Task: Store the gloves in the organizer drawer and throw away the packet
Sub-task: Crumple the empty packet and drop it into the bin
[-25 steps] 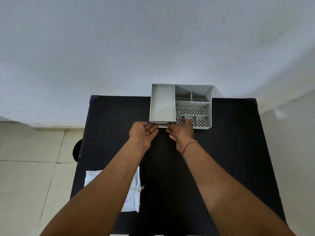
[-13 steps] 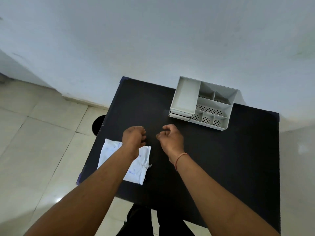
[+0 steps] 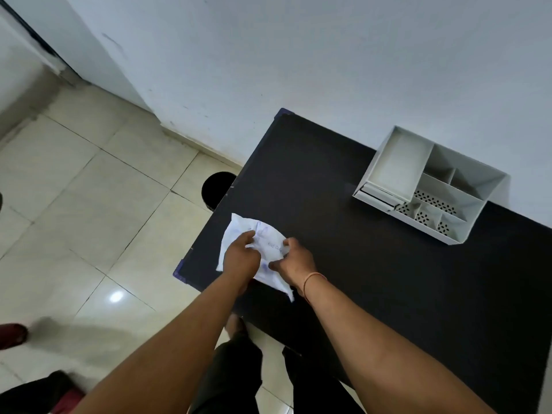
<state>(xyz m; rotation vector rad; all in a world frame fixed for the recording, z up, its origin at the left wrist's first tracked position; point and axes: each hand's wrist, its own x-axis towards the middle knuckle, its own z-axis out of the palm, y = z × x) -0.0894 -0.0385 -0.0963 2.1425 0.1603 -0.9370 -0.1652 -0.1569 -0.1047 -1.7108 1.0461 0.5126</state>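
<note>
While both of my hands close on the white packet (image 3: 263, 252) near the middle of the frame, it crumples at the left edge of the black table (image 3: 373, 264). My left hand (image 3: 241, 258) pinches the packet's upper left part between thumb and fingers, and my right hand (image 3: 294, 261), with a thin orange band at the wrist, grips its right side, fingers curled over the paper. Faint blue print shows on the packet. At the upper right of the frame, well apart from my hands, the grey organizer (image 3: 430, 186) sits at the table's far edge by the white wall, its drawer (image 3: 378, 195) nearly flush with the front. A black bin (image 3: 216, 188) stands on the tiled floor just beside the table's left edge.
</note>
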